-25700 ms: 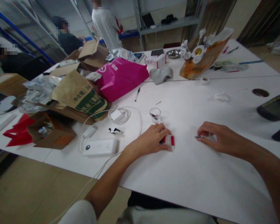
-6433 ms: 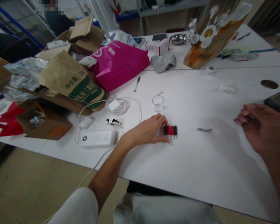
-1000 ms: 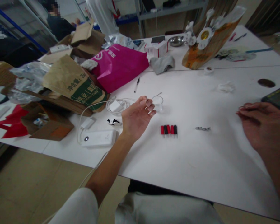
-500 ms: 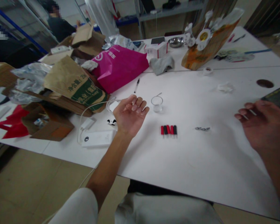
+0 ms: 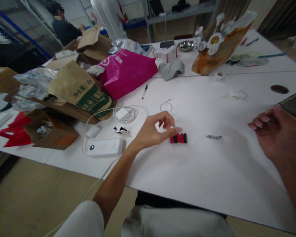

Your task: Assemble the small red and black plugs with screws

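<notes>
My left hand (image 5: 160, 130) is over the table with its thumb and fingers apart and nothing seen between them. Its thumb overlaps the upper end of a row of several red and black-capped small clear tubes (image 5: 182, 138); whether it touches them I cannot tell. Just behind the fingers lies a thin looped wire (image 5: 166, 106). To the right of the tubes is a small twisted metal piece (image 5: 214, 137). My right hand (image 5: 273, 131) is raised at the right, palm up, fingers loosely bent and apart, beside a dark panel (image 5: 294, 103) cut off by the frame edge.
A white power bank (image 5: 105, 146), a coiled white cable (image 5: 132, 115) and a pen (image 5: 145, 91) lie on the left. Beyond them stand a magenta bag (image 5: 130, 70) and a small cardboard box (image 5: 51, 130). A tape roll (image 5: 219, 76) and crumpled tissue (image 5: 238, 93) lie further right.
My left hand has turned from palm up to palm down and moved right and down to the tubes. The clear cup under the wire loop is now hidden. My right hand has hardly moved.
</notes>
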The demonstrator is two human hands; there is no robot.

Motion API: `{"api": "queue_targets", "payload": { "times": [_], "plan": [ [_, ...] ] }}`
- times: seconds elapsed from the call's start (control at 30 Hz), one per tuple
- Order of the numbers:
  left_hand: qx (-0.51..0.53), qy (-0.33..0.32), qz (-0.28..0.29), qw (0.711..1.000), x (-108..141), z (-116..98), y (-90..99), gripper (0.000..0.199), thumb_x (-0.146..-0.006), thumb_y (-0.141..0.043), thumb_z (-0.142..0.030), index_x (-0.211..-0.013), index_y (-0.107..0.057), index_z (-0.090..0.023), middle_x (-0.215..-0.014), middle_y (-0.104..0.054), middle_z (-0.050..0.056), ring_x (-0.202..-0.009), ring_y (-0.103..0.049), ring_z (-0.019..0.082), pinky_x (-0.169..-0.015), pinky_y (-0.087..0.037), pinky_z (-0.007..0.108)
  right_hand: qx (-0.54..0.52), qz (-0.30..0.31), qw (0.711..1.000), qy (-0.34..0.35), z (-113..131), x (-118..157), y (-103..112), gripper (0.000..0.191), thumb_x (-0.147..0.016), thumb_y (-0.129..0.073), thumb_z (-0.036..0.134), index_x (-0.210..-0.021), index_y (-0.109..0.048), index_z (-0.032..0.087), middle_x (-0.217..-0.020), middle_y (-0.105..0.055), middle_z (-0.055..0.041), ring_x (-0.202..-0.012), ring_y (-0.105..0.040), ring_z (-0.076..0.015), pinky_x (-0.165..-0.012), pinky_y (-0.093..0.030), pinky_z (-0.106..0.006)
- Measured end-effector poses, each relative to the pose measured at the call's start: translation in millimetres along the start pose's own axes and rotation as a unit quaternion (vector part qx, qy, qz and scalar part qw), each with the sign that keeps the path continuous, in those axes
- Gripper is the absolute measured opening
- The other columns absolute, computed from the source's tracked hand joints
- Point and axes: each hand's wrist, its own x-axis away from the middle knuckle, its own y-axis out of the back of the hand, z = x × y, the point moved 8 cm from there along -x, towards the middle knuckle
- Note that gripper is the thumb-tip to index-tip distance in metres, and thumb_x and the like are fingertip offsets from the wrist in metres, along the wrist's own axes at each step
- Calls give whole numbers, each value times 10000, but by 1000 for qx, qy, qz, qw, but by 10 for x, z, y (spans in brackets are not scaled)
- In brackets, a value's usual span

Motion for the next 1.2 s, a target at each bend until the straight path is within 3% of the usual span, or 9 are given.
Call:
{"api": "queue_targets", "payload": {
  "times": [0.1,0.2,0.37,0.6,1.2],
  "plan": [
    [-214,-38,128,968,72,117,-336,406,-881,-877,-517,-1101,-699,-226,-1058,-710,68,-1007,-623,252,-956,-487,408,4,11,1000,-1,3,5,-23,296,-776,-866,290,-689,-598,199,-663,-480,22,-628,-462,-128,-525,-464,-255],
    [-306,-55,167,936,112,262,-472,622,-806,-897,-658,-1173,-651,-220,-1225,-690,117,-1160,-592,321,-1074,-476,486,2,13,1000,7,18,3,-17,305,-771,-868,283,-685,-588,199,-668,-480,24,-623,-458,-124,-526,-456,-252],
    [-341,-69,172,921,121,346,-499,667,-801,-871,-716,-1163,-618,-216,-1228,-662,121,-1165,-568,329,-1067,-480,496,3,14,1000,4,24,9,-16,287,-805,-856,320,-706,-616,200,-664,-485,22,-618,-462,-132,-527,-471,-255],
    [-359,-71,178,914,134,385,-517,652,-816,-869,-698,-1183,-626,-217,-1237,-648,124,-1169,-554,333,-1066,-470,501,-2,13,1000,1,34,22,-39,242,-799,-813,227,-692,-598,201,-651,-475,23,-616,-443,-127,-515,-464,-235],
    [-380,-70,180,905,143,384,-541,578,-877,-833,-647,-1192,-612,-216,-1230,-655,119,-1163,-562,328,-1029,-473,490,2,22,1000,-1,13,20,-35,283,-771,-871,260,-702,-603,201,-663,-469,35,-614,-469,-118,-523,-477,-234]
  ]
}}
